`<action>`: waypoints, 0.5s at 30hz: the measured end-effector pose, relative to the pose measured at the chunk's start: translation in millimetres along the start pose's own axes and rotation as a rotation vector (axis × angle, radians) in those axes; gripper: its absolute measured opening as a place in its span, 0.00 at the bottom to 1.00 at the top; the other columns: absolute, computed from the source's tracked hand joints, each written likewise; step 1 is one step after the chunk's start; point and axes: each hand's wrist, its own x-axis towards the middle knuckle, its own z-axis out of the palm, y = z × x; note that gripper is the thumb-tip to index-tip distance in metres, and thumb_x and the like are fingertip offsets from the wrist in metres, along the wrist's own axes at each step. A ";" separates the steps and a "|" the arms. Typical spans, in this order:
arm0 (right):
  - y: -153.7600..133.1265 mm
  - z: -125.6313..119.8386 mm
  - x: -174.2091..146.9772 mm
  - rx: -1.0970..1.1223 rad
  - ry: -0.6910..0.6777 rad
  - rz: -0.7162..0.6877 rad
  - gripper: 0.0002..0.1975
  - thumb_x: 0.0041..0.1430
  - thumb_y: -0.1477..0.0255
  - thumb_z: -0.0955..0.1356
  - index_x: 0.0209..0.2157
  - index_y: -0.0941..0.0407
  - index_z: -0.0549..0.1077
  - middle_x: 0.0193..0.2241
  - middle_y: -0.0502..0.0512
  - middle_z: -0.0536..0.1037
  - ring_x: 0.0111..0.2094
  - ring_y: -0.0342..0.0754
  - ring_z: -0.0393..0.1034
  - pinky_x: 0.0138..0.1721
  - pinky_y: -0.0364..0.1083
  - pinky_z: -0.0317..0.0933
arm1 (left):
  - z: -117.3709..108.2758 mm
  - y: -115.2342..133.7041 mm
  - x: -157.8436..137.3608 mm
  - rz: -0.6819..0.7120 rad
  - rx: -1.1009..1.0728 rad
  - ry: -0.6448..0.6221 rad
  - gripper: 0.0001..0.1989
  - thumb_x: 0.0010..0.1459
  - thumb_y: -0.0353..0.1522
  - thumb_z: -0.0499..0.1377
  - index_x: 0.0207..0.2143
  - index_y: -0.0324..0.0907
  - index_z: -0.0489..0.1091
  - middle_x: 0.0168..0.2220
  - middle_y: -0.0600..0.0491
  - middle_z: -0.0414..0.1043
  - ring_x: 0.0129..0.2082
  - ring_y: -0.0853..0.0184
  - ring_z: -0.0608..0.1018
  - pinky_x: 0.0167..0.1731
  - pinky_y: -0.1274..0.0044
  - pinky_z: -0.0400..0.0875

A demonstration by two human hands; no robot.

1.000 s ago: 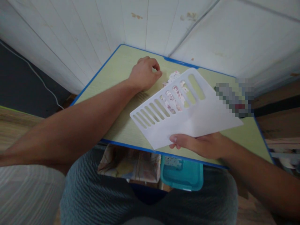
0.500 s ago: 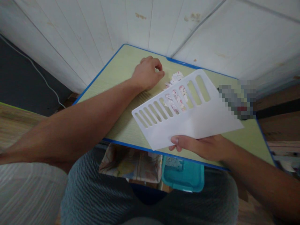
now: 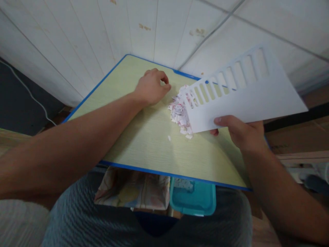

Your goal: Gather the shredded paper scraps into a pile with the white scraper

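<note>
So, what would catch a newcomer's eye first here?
Probably the white slotted sheet, held in the right hand above the right side of the table. Next comes the heap of paper scraps, partly behind the sheet and near the left hand. Below the table's near edge, a turquoise container stands out.

White sheet (image 3: 244,106), pink-flecked scraps (image 3: 179,111), blue-edged yellow-green tabletop (image 3: 144,151)

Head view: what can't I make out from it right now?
In the head view:
Part of the heap of torn white-and-pink paper scraps: covered by the flat white slotted board.
The right hand: most fingers lie behind that board.
Far end of the turquoise rectangular plastic tub: under the blue-edged pale-green tabletop.
Any markings on single scraps: too small and blurred.
</note>
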 end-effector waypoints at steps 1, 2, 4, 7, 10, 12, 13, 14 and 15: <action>-3.8 2.3 -1.7 -0.012 -0.004 0.005 0.16 0.60 0.66 0.76 0.19 0.49 0.74 0.20 0.51 0.77 0.22 0.53 0.73 0.27 0.53 0.72 | 0.4 -0.3 0.2 0.001 0.001 0.001 0.07 0.66 0.39 0.63 0.42 0.51 0.81 0.58 0.45 0.82 0.64 0.46 0.78 0.68 0.54 0.70; -7.6 4.7 -3.4 -0.034 -0.016 0.019 0.16 0.59 0.66 0.77 0.19 0.48 0.74 0.19 0.51 0.77 0.22 0.53 0.74 0.27 0.53 0.73 | 0.6 -0.2 0.3 0.001 0.003 0.003 0.08 0.66 0.39 0.63 0.43 0.51 0.81 0.58 0.45 0.82 0.64 0.46 0.78 0.68 0.54 0.70; -13.3 8.9 -5.8 -0.076 -0.054 0.059 0.18 0.59 0.65 0.78 0.18 0.48 0.75 0.19 0.51 0.78 0.23 0.54 0.75 0.28 0.53 0.75 | 1.0 0.8 0.2 0.001 0.010 0.010 0.08 0.67 0.40 0.63 0.44 0.50 0.82 0.58 0.45 0.82 0.64 0.48 0.78 0.69 0.55 0.70; -14.4 11.7 -6.7 -0.083 -0.074 0.086 0.18 0.59 0.61 0.79 0.19 0.47 0.77 0.20 0.51 0.80 0.24 0.55 0.77 0.29 0.53 0.76 | 1.8 2.2 0.0 -0.001 0.030 0.015 0.09 0.68 0.39 0.64 0.45 0.49 0.82 0.58 0.44 0.82 0.64 0.48 0.78 0.69 0.55 0.71; -11.8 13.6 -7.1 -0.085 -0.085 0.088 0.16 0.60 0.61 0.79 0.21 0.48 0.78 0.22 0.52 0.82 0.26 0.55 0.79 0.33 0.53 0.78 | 3.3 0.5 0.9 0.000 0.031 0.012 0.08 0.68 0.38 0.64 0.45 0.48 0.82 0.58 0.43 0.82 0.63 0.47 0.79 0.68 0.55 0.71; -11.3 15.9 -8.4 -0.100 -0.116 0.079 0.17 0.62 0.61 0.78 0.21 0.48 0.78 0.23 0.53 0.83 0.28 0.56 0.80 0.36 0.53 0.79 | 4.5 -2.3 2.0 0.006 0.004 0.013 0.07 0.68 0.38 0.64 0.44 0.49 0.82 0.58 0.45 0.82 0.63 0.46 0.79 0.68 0.54 0.71; -11.8 17.3 -9.3 -0.106 -0.132 0.073 0.18 0.63 0.60 0.78 0.21 0.48 0.77 0.24 0.53 0.83 0.29 0.56 0.81 0.37 0.53 0.80 | 5.0 -3.8 2.5 0.009 -0.013 0.012 0.07 0.67 0.38 0.64 0.44 0.50 0.81 0.57 0.46 0.82 0.64 0.45 0.78 0.68 0.54 0.71; -12.5 18.8 -10.2 -0.110 -0.143 0.068 0.19 0.64 0.60 0.78 0.21 0.48 0.77 0.24 0.53 0.83 0.30 0.56 0.81 0.38 0.54 0.80 | 5.4 -5.1 3.0 0.010 -0.028 0.012 0.06 0.67 0.37 0.64 0.43 0.51 0.81 0.57 0.46 0.81 0.64 0.44 0.78 0.67 0.54 0.71; -13.5 20.2 -10.9 -0.111 -0.150 0.065 0.20 0.65 0.60 0.78 0.21 0.48 0.76 0.24 0.53 0.83 0.30 0.56 0.81 0.38 0.54 0.80 | 5.7 -6.0 3.4 0.010 -0.039 0.011 0.06 0.67 0.37 0.64 0.43 0.51 0.81 0.57 0.46 0.81 0.64 0.44 0.78 0.67 0.54 0.72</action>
